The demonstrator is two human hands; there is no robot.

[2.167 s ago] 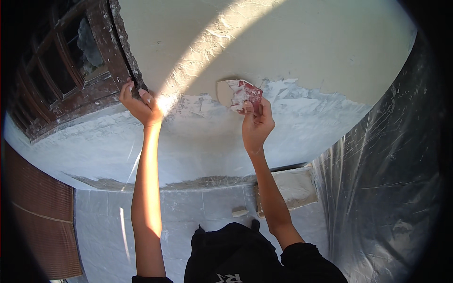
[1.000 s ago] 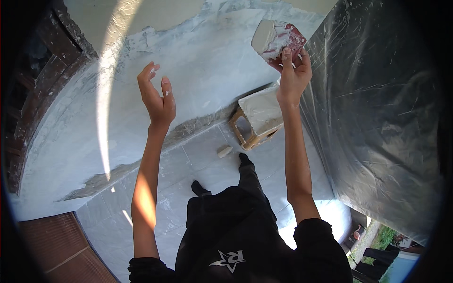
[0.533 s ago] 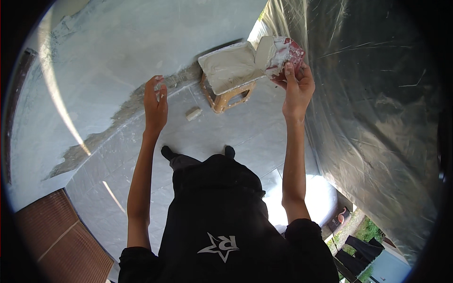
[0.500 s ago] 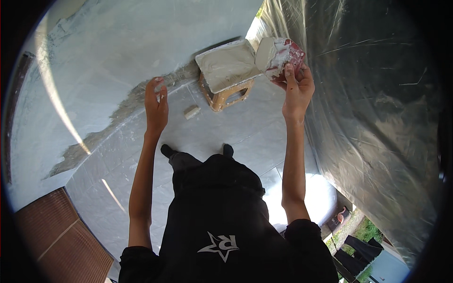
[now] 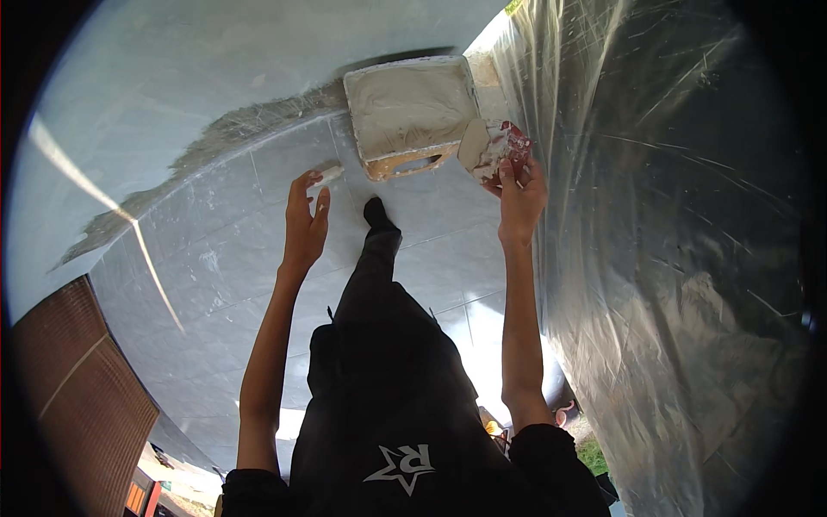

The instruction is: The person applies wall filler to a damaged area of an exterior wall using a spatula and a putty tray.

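My right hand grips a red putty scraper smeared with whitish paste, with a smooth grey-beige lump of putty on its left side. Just beyond it and to the left stands a rectangular tray filled with the same putty, resting on a tan stool. My left hand is raised with its fingers apart, pale residue on the tips and nothing held. In the picture its fingertips come close to a small pale block lying on the floor.
A pale wall with a rough, bare grey strip along its base runs along the far left. Crumpled clear plastic sheeting hangs on the right. Grey tiles cover the floor; a brown ribbed panel stands at lower left.
I have stepped forward, and the tray and stool look nearer. My right hand with the scraper has come lower and slightly left in view; my left hand has shifted right and lower.
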